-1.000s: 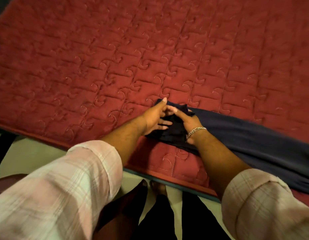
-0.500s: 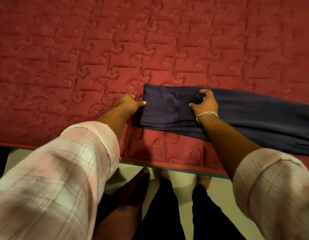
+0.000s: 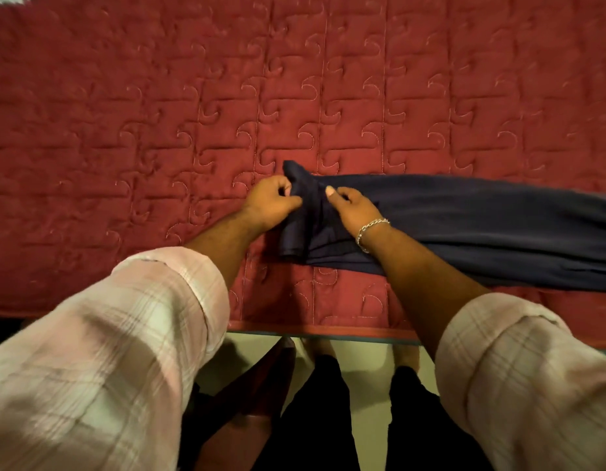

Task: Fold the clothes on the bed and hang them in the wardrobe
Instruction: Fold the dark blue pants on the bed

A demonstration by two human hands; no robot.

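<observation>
Both hands work the left end of a dark navy garment (image 3: pixel 464 229) lying near the front edge of the bed (image 3: pixel 158 130): left hand (image 3: pixel 271 205) pinches the raised end fold, right hand (image 3: pixel 354 210) curls its fingers into the cloth just beside, likely to hold the layers together while the end is turned over. Garment runs off frame at right, so its type and full length stay unclear. No wardrobe or hanger in view; dim light hides the layers under the hands.

Both hands (image 3: pixel 271 202) (image 3: pixel 354 209) — curled grip
</observation>
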